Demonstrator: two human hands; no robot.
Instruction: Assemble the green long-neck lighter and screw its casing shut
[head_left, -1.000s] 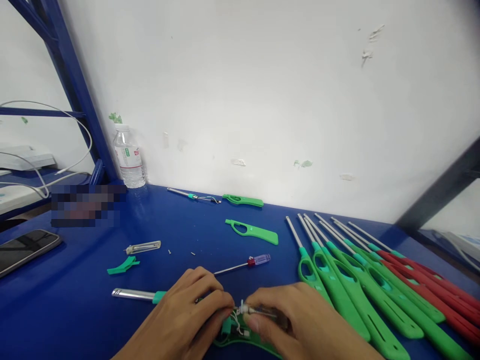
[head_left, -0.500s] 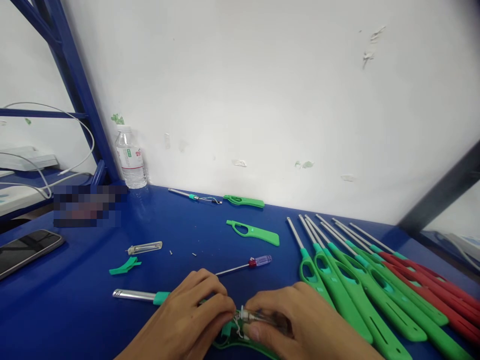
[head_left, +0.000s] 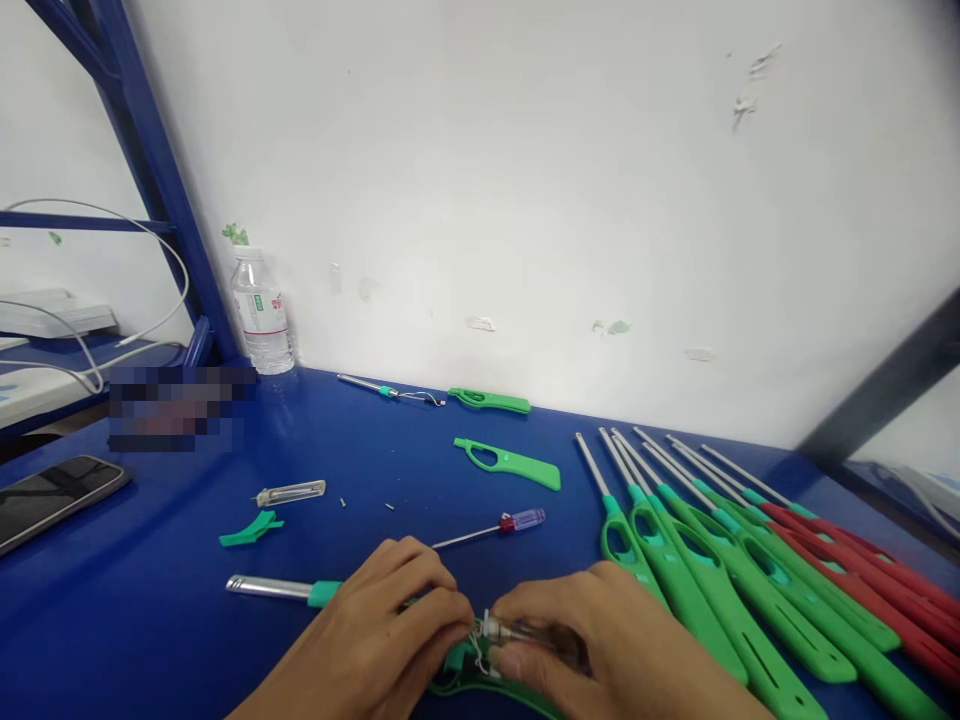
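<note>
An opened green utility lighter (head_left: 517, 698) lies low in front of me, its metal barrel (head_left: 270, 588) pointing left. My left hand (head_left: 390, 630) is closed over its middle, fingertips pressed by thin white wires and a teal part inside the shell. My right hand (head_left: 592, 635) pinches a clear fuel tank (head_left: 536, 634) with a pale valve end, held at the shell. The palms hide much of the lighter. Just beyond the hands lies a screwdriver (head_left: 521, 520) with a purple and red handle.
Several assembled green lighters (head_left: 690, 590) and red ones (head_left: 870, 570) fan out at right. Farther back are a green half shell (head_left: 517, 467), another shell (head_left: 491, 402) and a wired barrel (head_left: 367, 384). Left: clear tank (head_left: 292, 493), teal trigger (head_left: 255, 530), tiny screws, phone (head_left: 64, 495), water bottle (head_left: 262, 315).
Both hands keep almost the same place and grip. The whole view has shifted very slightly; nothing was taken up or let go.
</note>
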